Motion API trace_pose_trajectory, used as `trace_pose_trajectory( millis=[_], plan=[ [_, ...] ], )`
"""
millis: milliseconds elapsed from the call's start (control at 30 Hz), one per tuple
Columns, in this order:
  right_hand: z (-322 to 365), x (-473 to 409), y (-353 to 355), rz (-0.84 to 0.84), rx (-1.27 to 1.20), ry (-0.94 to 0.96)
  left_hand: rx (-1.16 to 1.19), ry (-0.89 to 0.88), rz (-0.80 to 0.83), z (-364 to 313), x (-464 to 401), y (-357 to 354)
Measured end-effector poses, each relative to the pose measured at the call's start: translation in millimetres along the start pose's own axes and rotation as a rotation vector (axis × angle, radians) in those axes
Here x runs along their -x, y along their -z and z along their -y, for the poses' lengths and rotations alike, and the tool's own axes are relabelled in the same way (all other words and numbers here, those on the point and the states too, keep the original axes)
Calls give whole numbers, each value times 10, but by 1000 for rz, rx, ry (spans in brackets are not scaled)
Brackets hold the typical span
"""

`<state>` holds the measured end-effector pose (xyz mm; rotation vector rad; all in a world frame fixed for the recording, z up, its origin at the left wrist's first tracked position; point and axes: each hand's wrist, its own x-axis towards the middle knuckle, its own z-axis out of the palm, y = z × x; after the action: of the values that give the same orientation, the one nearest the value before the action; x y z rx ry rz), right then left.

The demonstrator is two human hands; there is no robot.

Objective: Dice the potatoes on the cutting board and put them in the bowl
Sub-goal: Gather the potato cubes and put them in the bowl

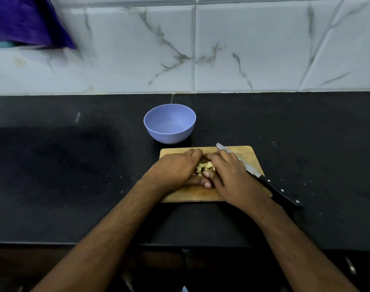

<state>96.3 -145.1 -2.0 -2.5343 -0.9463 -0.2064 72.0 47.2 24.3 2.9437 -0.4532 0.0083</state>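
Both hands cupped around potato dice (205, 167) on the cutting board (250, 157).
Left hand (177, 170) and right hand (229, 172) curl around the pile; knife (262, 179) lies beside the right hand; bowl (169, 123) holds nothing, on the desk (74, 165).

Path from cutting board (249, 153) to bowl (170, 123) is short and unobstructed, bowl sits just beyond the board's far left corner. Knife (257, 174) lies diagonally along the board's right edge, blocks right-side approach. Surface (53, 165) left of the board is open. Tiled wall (243, 49) close behind bowl limits reach
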Motion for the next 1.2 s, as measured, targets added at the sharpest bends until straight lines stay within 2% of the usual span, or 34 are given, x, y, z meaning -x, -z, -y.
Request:
trace_pose_trajectory(
  millis=[100,267,433,700,833,967,1200],
  plan=[
    [-23,-23,-16,14,-13,-16,-64,-10,22,-31,-66,28],
    [-64,-50,-3,-9,-133,-25,-115,9,-87,-51,-45,-28],
    [-52,-29,21,-100,-208,-54,-48,10,-160,-45,-35,-42],
    [-37,-64,32,-92,-272,-101,56,-107,-248,50,-55,-110],
    [-43,-121,67,-82,-333,-150,-13,-106,-287,94,-48,-45],
    [52,-152,235,1,-361,-182,40,-34,-283,59,85,98],
    [289,-366,647,110,-569,-410,554,319,-253,-273,310,476]
  ],
)
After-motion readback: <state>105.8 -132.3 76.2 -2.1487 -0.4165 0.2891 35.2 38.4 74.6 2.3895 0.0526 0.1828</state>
